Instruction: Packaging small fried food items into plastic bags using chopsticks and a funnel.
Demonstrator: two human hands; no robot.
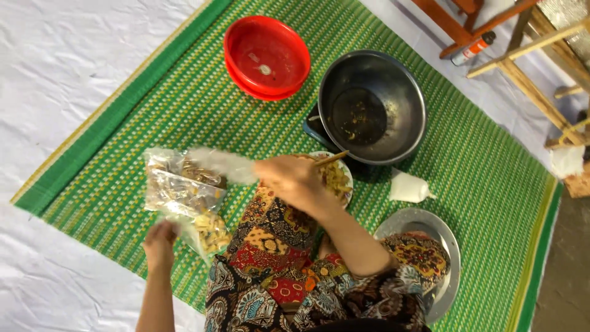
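Item: clear plastic bag (184, 197) of pale, chunky snack-like pieces, lying on the green woven mat (184, 117) beside the person's patterned-cloth knee.
Build: thin soft film, crinkled and glossy; it looks limp, with no shape of its own.
Weight: judged light to middling, the load sunk toward the lower end near the left hand.
Contents: loose dry pieces, likely brittle; they would crush under a hard squeeze.
Grip advice: gather the film at the mouth or pinch a corner; support underneath if lifted, since slick film may slide.
Left hand (160, 243): closed on the bag's lower corner, fingers pinched together over the film.
Right hand (289, 178): blurred, fingers curled about the bag's stretched upper end (221, 165); a thin wooden stick (332, 159) juts past it, though I cannot tell whether it is held.
Nearby: small plate (348, 178) of yellowish pieces just behind the right hand; steel bowl (372, 107) beyond; red bowls (266, 56) stacked farther off; round steel tray (445, 233) partly under the far knee.
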